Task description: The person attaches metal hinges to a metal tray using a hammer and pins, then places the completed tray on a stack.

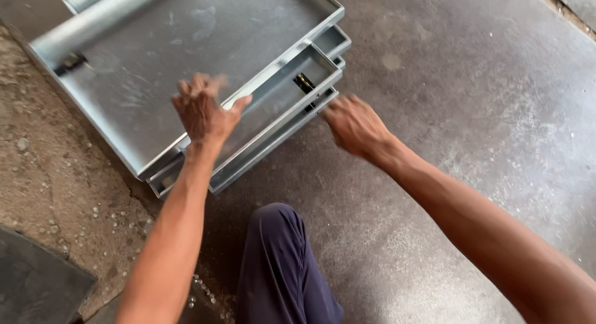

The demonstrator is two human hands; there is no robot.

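A stack of shallow galvanised metal trays [186, 45] lies on a dark floor sheet in front of me. My left hand [202, 110] hovers over the near rim of the top tray, fingers apart and blurred, thumb close to the rim. My right hand [354, 122] reaches to the near right corner of the stack, fingers curled at the edge of a lower tray [273, 147]. A small dark fitting [304, 82] sits inside the second tray. Whether either hand actually grips metal is unclear.
My knee in dark blue trousers [279, 262] is bent below the stack. Rough gravelly ground [56, 181] lies to the left, with a dark slab [34, 280] at the lower left. A dark smooth sheet [472, 94] extends to the right.
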